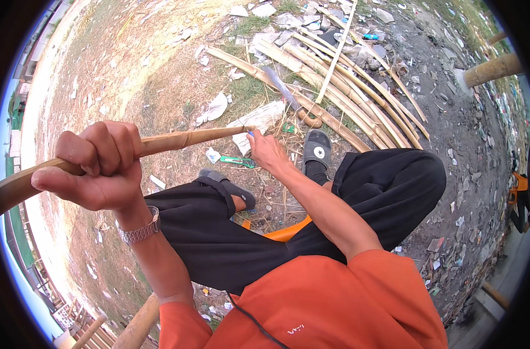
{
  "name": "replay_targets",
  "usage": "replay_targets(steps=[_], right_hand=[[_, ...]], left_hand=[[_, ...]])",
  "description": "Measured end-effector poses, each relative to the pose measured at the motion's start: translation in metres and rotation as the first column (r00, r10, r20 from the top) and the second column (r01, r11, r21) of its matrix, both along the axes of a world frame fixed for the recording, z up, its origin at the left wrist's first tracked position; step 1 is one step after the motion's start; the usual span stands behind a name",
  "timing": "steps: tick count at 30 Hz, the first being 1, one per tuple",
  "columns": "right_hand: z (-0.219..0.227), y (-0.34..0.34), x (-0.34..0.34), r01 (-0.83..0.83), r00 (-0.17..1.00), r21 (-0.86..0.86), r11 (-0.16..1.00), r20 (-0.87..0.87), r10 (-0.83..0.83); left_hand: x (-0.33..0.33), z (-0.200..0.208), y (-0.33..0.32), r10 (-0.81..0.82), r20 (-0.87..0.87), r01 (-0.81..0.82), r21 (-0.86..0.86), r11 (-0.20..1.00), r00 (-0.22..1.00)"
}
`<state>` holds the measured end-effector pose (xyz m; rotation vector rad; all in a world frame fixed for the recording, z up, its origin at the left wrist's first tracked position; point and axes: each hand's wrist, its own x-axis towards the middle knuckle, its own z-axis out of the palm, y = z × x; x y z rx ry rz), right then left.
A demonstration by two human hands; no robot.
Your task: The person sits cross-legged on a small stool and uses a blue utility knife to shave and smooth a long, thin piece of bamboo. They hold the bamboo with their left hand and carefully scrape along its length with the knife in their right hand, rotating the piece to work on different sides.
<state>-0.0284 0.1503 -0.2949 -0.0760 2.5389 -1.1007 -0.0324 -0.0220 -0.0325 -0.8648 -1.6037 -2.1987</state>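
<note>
My left hand (99,163) is wrapped round a long split bamboo strip (183,140), which runs from the left rim to a point in front of my knees. At its far end my right hand (269,152) is closed, with a small blue tip of something showing between the fingers; its kind is hidden. Close by on the ground lies a green utility knife (237,161). A machete (279,86) with a curved wooden handle rests on the bamboo just ahead of my right foot.
Several split bamboo strips (340,87) lie in a pile ahead to the right. A pale block (259,122) sits under the strip's end. Beneath me is an orange seat (288,231). Bamboo poles (493,70) stand at the right rim, and litter covers the dark ground.
</note>
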Motion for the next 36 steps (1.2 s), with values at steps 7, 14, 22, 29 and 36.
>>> replay_targets(steps=[7,14,22,29,36], right_hand=[[-0.077,0.008,-0.006,-0.023,0.999,0.170,0.985,0.033,0.017],[-0.085,0.008,-0.012,0.029,0.998,0.119,0.992,0.043,-0.034],[-0.046,-0.005,0.004,0.034,0.993,-0.060,0.998,-0.108,-0.040],[-0.039,0.004,-0.015,-0.024,0.998,0.035,0.999,0.060,0.022],[-0.045,0.011,-0.010,-0.040,0.996,0.037,0.999,0.080,0.037]], left_hand=[[-0.001,0.003,0.006,-0.037,-0.025,0.036,-0.042,0.998,0.999],[-0.003,0.002,-0.016,0.005,0.023,-0.005,0.002,1.000,1.000],[-0.002,0.003,-0.022,-0.102,-0.010,0.102,0.003,0.995,0.995],[-0.003,0.006,-0.009,-0.149,-0.018,0.150,0.027,0.988,0.989],[0.000,0.006,-0.011,-0.154,-0.007,0.154,0.003,0.988,0.988]])
